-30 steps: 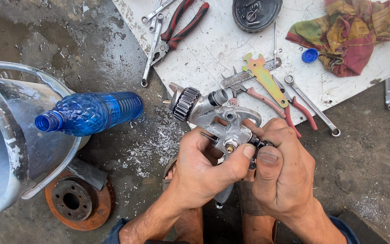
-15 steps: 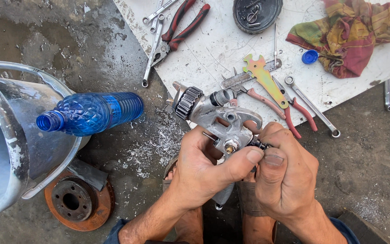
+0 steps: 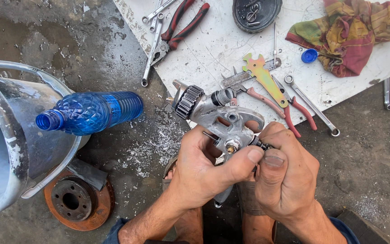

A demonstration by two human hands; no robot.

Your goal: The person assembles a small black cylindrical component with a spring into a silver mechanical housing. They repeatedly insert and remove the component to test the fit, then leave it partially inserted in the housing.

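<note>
My left hand point(image 3: 204, 169) grips the body of a grey metal spray gun point(image 3: 220, 117), thumb laid across its rear near a brass fitting point(image 3: 231, 147). The gun's black knurled nozzle ring point(image 3: 188, 101) points up and left. My right hand point(image 3: 285, 174) pinches a small dark knob point(image 3: 259, 143) at the back of the gun between thumb and forefinger. The gun's handle shows below my left hand, partly hidden.
A white board point(image 3: 213, 49) holds red-handled pliers point(image 3: 179, 25), spanners point(image 3: 152, 49), a yellow flat wrench point(image 3: 265, 77), a dark round lid point(image 3: 256, 13), a blue cap point(image 3: 309, 55) and a coloured rag point(image 3: 353, 31). A blue bottle point(image 3: 91, 113) lies on a metal bucket point(image 3: 5, 140). A rusty brake disc point(image 3: 77, 201) lies below.
The spray gun has shifted slightly right and lower in my hands. My right thumb and finger have stayed on the rear knob.
</note>
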